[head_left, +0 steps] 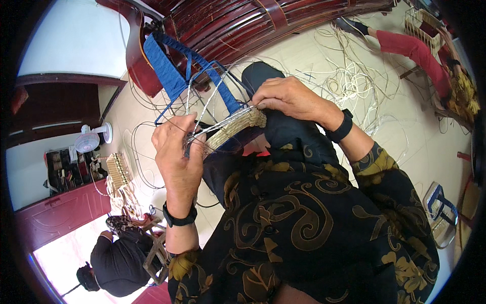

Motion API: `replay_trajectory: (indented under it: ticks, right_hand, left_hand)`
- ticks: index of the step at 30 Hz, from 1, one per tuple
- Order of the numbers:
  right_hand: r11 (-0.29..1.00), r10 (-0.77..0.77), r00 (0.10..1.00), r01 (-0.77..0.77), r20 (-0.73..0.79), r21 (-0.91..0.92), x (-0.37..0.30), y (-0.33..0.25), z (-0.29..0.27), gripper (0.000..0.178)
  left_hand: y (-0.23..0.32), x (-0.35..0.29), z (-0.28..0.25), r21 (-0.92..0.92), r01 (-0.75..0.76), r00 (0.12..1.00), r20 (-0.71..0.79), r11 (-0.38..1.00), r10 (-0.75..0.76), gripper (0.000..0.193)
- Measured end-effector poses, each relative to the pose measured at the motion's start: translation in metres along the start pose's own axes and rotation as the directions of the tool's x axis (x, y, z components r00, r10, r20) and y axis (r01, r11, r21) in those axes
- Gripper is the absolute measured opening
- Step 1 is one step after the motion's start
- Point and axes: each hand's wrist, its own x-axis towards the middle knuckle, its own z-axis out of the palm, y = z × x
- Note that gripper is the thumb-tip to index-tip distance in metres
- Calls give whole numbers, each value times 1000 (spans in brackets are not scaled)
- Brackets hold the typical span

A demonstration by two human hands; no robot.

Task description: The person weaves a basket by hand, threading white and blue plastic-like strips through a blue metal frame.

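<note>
The black and gold blouse [304, 223] fills the foreground. Above it, the left hand [174, 152] pinches the wire frame [202, 109], and the right hand [288, 96] grips the woven straw rim [238, 125] over the lap.

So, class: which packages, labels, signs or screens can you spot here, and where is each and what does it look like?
None can be made out.
The hands, left and right, hold only a wire frame with a tan woven rim and blue wrapping.
</note>
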Motion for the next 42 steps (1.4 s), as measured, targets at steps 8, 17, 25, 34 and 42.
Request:
replay_trajectory:
  ticks: [8, 17, 25, 34, 42]
  right_hand:
    - [997, 75, 997, -75, -35, 7, -10, -16, -2, 11]
    - [985, -32, 999, 34, 14, -169, -17, -5, -19, 7]
    - [971, 123, 990, -135, -75, -197, -48, 13, -21, 6]
    - [995, 65, 998, -66, -17, -71, -18, -15, -16, 12]
    - [998, 30, 995, -24, -100, 58, -12, -18, -16, 10]
  left_hand:
    - [-5, -5, -5, -735, 339, 919, 127, 588, -372, 31]
    - [-8, -29, 12, -412, 329, 934, 8, 850, -357, 58]
    - [1, -31, 15, -153, 219, 975, 3, 964, -222, 25]
    - [-12, -37, 13, -139, 112, 994, 1, 984, -113, 7]
    - [13, -34, 9, -217, 151, 917, -333, 964, -219, 22]
